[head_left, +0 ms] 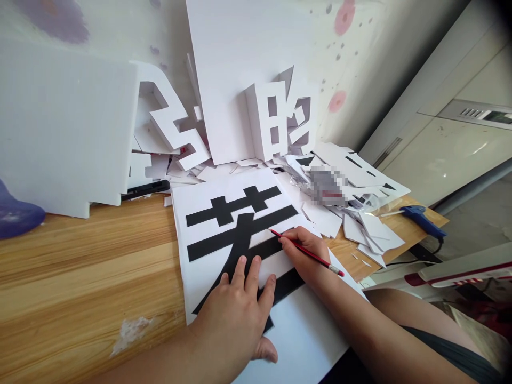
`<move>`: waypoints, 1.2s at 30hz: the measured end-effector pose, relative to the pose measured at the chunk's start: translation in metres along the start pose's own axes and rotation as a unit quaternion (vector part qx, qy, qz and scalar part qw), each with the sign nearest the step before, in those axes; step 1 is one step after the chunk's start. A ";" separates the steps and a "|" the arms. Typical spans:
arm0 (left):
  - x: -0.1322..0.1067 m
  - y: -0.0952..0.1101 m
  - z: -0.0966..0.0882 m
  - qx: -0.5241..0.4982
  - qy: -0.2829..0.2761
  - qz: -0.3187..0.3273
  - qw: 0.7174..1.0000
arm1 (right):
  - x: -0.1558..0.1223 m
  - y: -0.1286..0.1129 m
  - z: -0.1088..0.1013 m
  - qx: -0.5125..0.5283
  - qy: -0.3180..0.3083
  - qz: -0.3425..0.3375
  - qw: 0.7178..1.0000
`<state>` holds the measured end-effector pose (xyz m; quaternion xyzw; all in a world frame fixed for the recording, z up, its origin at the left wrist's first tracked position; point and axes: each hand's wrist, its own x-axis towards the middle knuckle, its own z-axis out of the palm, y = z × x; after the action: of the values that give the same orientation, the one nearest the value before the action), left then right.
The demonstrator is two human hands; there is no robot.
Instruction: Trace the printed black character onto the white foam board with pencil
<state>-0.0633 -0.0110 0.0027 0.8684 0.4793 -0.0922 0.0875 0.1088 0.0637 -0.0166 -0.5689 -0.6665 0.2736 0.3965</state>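
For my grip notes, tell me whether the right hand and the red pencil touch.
Touching. The head view shows the right hand gripping the red pencil near its pointed end.

I have the left hand palm down, fingers spread, thumb jutting right, the left forearm extending from the bottom edge. I see the right hand curled in a writing pinch, the right forearm slanting up from lower right.
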 end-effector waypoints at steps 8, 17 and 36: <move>-0.003 0.000 0.003 0.015 0.027 0.007 0.999 | 0.003 0.002 -0.006 -0.004 0.022 0.028 0.999; -0.003 -0.001 0.005 0.017 0.039 0.007 0.999 | 0.006 0.002 -0.011 0.002 0.042 0.066 0.997; -0.005 -0.003 0.012 0.028 0.070 0.013 0.997 | 0.013 0.014 -0.015 0.012 0.122 0.091 0.988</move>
<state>-0.0688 -0.0165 -0.0082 0.8809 0.4703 -0.0432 0.0302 0.1287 0.0779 -0.0167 -0.6516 -0.5549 0.2454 0.4553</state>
